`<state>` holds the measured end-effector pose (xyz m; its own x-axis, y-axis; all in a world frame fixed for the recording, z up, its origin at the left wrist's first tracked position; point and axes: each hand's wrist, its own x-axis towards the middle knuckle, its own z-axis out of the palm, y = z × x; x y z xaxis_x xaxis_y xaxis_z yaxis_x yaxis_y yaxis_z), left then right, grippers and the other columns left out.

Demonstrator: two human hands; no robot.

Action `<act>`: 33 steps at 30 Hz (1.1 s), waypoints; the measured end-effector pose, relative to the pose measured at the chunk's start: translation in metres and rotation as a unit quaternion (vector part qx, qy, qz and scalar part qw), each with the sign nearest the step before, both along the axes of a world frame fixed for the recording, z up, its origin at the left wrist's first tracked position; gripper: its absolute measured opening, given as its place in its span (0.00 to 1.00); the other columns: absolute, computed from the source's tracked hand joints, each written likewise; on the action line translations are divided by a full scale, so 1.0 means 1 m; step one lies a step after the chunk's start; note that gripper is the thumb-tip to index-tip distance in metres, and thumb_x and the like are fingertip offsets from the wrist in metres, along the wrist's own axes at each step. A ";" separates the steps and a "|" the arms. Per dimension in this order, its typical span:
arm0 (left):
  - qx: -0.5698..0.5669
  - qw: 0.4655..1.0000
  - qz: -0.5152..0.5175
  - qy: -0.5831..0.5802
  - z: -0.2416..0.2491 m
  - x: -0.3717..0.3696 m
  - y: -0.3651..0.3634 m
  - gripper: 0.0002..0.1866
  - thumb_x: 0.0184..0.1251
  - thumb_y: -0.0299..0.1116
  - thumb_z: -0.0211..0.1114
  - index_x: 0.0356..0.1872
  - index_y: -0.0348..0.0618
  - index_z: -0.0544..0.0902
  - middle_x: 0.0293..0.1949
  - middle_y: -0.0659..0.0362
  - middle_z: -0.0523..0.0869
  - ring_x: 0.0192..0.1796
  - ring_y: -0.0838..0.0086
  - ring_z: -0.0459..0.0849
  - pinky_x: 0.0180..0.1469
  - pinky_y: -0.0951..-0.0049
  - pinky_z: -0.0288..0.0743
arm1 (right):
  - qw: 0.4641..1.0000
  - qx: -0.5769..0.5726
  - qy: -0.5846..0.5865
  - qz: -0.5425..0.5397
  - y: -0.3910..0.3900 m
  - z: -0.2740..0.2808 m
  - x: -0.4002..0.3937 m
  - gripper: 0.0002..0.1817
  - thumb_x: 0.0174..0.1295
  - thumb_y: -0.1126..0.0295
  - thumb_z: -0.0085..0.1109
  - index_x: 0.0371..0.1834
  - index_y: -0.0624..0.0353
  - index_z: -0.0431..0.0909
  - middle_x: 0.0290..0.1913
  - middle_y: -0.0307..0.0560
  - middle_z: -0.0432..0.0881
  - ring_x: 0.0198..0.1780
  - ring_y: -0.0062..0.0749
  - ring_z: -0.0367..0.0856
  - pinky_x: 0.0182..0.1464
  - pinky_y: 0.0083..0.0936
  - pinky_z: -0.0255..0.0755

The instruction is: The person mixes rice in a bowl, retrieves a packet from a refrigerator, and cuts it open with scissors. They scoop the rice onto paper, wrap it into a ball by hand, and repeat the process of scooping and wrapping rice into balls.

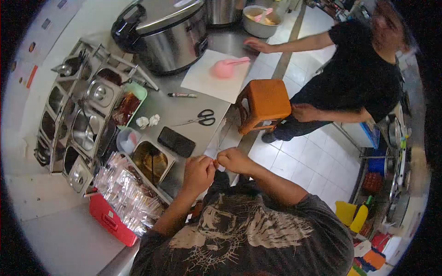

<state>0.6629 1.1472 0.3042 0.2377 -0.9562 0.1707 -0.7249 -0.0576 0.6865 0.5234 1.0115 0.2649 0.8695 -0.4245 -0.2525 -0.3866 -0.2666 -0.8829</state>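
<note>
My left hand point(199, 174) and my right hand point(234, 161) meet in front of my chest, fingers closed. Between their fingertips is something small and reddish-brown, too small to name. Left of them lies a black phone point(176, 141) on the steel counter point(159, 106). Black-handled scissors point(198, 120) and a marker point(182, 95) lie farther back. Near my left forearm are a square metal container point(149, 161) and a heap of clear plastic packets point(126, 193) above a red box point(108, 220).
A person in black point(350, 78) stands at the right, one hand near the counter edge. An orange stool point(264, 103) stands beside the counter. Behind are a large steel cooker point(172, 43), a pink scoop point(224, 69) on a white board, and a metal rack of containers point(85, 124).
</note>
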 end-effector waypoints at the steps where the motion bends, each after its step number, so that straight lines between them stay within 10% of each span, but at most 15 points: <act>1: -0.005 1.000 -0.008 0.021 -0.002 -0.007 -0.001 0.07 0.64 0.29 0.57 0.27 0.38 0.76 0.28 0.49 0.79 0.34 0.48 0.79 0.39 0.50 0.68 | 1.000 -0.004 -0.018 -0.012 0.005 -0.001 -0.008 0.17 0.64 0.61 0.50 0.31 0.63 0.85 0.27 0.51 0.85 0.31 0.41 0.84 0.40 0.37 0.77; 13: 0.153 0.929 0.081 0.326 -0.057 -0.230 -0.006 0.14 0.67 0.37 0.59 0.36 0.34 0.85 0.31 0.46 0.87 0.34 0.63 0.87 0.38 0.62 0.77 | 0.963 -0.002 0.056 -0.265 0.070 -0.016 -0.247 0.21 0.65 0.57 0.50 0.26 0.64 0.80 0.28 0.63 0.83 0.33 0.56 0.83 0.39 0.45 0.74; 17: 0.138 0.937 0.076 0.312 -0.061 -0.315 -0.010 0.15 0.69 0.38 0.59 0.36 0.35 0.86 0.30 0.48 0.88 0.34 0.65 0.86 0.40 0.64 0.76 | 0.933 0.036 -0.028 -0.358 0.107 -0.011 -0.388 0.17 0.62 0.66 0.47 0.16 0.59 0.63 0.19 0.32 0.60 0.23 0.18 0.57 0.25 0.28 0.52; 21: 0.123 0.922 -0.057 0.363 -0.052 -0.406 -0.002 0.14 0.72 0.37 0.56 0.39 0.36 0.84 0.30 0.55 0.85 0.38 0.71 0.86 0.38 0.68 0.77 | 0.924 0.117 -0.027 -0.363 0.144 0.010 -0.511 0.14 0.61 0.66 0.48 0.20 0.61 0.69 0.20 0.36 0.65 0.26 0.22 0.63 0.28 0.28 0.58; 26: 0.231 0.758 -0.129 0.596 -0.032 -0.508 -0.005 0.12 0.78 0.36 0.51 0.53 0.44 0.76 0.46 0.60 0.80 0.47 0.73 0.82 0.42 0.65 0.88 | 0.890 0.110 -0.092 -0.433 0.166 0.028 -0.597 0.11 0.58 0.68 0.46 0.21 0.62 0.70 0.23 0.35 0.67 0.27 0.21 0.62 0.29 0.24 0.56; 33: 0.251 0.773 -0.184 0.553 -0.019 -0.566 -0.009 0.11 0.79 0.35 0.51 0.52 0.43 0.77 0.43 0.57 0.84 0.45 0.69 0.86 0.40 0.62 0.88 | 0.881 -0.016 -0.092 -0.465 0.182 0.047 -0.673 0.11 0.57 0.71 0.50 0.20 0.66 0.69 0.22 0.41 0.69 0.27 0.24 0.66 0.30 0.26 0.60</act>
<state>0.0965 1.1384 0.2848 -0.3306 -0.8733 -0.3579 0.2573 -0.4483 0.8561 -0.1501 1.1936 0.3122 0.1675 -0.9787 -0.1185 -0.3034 0.0632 -0.9508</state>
